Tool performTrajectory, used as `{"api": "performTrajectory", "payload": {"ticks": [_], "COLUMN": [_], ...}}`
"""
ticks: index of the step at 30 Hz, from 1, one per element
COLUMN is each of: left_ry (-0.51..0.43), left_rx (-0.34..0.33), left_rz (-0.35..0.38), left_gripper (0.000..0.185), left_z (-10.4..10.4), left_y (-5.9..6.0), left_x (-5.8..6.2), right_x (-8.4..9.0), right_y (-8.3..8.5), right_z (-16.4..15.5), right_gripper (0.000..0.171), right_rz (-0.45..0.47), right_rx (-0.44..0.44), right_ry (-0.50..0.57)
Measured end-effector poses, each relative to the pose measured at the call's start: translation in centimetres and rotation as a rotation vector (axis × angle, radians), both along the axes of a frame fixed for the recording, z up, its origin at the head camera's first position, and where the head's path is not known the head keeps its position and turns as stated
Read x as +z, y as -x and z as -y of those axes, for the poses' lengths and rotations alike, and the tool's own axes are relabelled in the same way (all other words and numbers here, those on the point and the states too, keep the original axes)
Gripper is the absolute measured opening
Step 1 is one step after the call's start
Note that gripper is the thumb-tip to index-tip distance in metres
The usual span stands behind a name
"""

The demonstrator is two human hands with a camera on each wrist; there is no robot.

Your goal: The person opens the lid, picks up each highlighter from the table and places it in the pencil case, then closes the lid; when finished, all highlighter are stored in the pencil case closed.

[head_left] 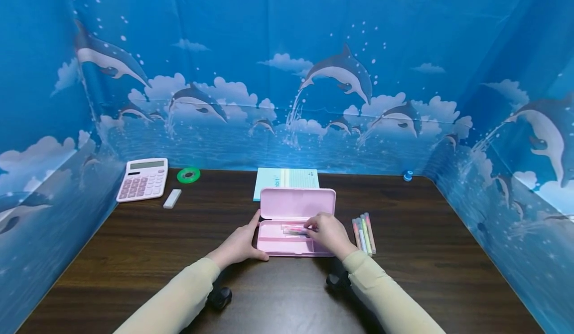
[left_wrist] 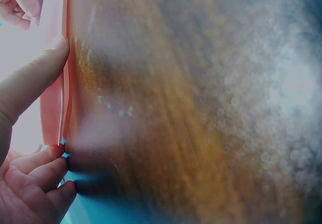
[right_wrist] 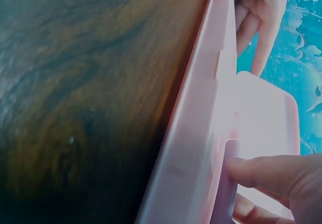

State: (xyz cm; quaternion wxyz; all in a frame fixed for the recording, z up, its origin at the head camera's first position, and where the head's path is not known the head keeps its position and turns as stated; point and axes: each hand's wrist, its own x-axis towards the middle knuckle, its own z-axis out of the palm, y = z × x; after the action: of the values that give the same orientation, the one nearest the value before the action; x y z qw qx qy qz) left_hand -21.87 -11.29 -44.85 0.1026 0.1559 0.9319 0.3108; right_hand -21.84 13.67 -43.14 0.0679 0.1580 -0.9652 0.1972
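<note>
Pink pencil case (head_left: 296, 224) lies open at the desk (head_left: 134, 254) centre. Left hand (head_left: 239, 244) grips its left end; right hand (head_left: 329, 232) pinches a highlighter (head_left: 293, 231) inside the tray. Four highlighters (head_left: 364, 233) lie just right of the case, not yet packed.

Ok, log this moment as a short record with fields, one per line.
setting: dark wooden table, blue dolphin backdrop
case: pink pencil case, lid open
left hand: grips the case's left end
right hand: fingers on a pen inside the case
beside case: four markers to its right
far side: calculator, green tape roll, eraser, notebook
</note>
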Motion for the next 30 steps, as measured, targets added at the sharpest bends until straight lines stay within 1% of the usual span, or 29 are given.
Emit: {"api": "performTrajectory", "payload": {"ticks": [4,8,11,15,20,23,30], "left_ry": [0.011,0.012,0.012,0.015,0.013,0.013,0.016], "left_rx": [0.000,0.001,0.004,0.005,0.006,0.002,0.001], "left_rz": [-0.001,-0.002,0.001,0.001,0.001,0.000,-0.001], "left_gripper": [0.123,0.123,0.123,0.124,0.124,0.124,0.123], "left_z": [0.1,0.1,0.0,0.0,0.0,0.0,0.0], "left_y": [-0.1,0.0,0.1,0.1,0.1,0.1,0.0], "left_x": [0.0,0.0,0.0,0.0,0.1,0.1,0.3], "right_x": [0.0,0.3,0.6,0.7,0.7,0.9,1.2], "right_y": [0.1,0.0,-0.1,-0.2,-0.3,-0.5,-1.2], "right_z": [0.3,0.1,-0.3,-1.3,-2.6,-3.6,-6.3], "right_gripper": [0.008,0.010,0.011,0.008,0.005,0.007,0.014], "right_rz": [0.005,0.033,0.035,-0.007,-0.030,-0.017,0.009], "right_rx": [0.007,-0.018,-0.031,-0.033,-0.052,-0.073,-0.140], "right_ry": [0.003,0.026,0.047,0.077,0.129,0.152,0.132]}}
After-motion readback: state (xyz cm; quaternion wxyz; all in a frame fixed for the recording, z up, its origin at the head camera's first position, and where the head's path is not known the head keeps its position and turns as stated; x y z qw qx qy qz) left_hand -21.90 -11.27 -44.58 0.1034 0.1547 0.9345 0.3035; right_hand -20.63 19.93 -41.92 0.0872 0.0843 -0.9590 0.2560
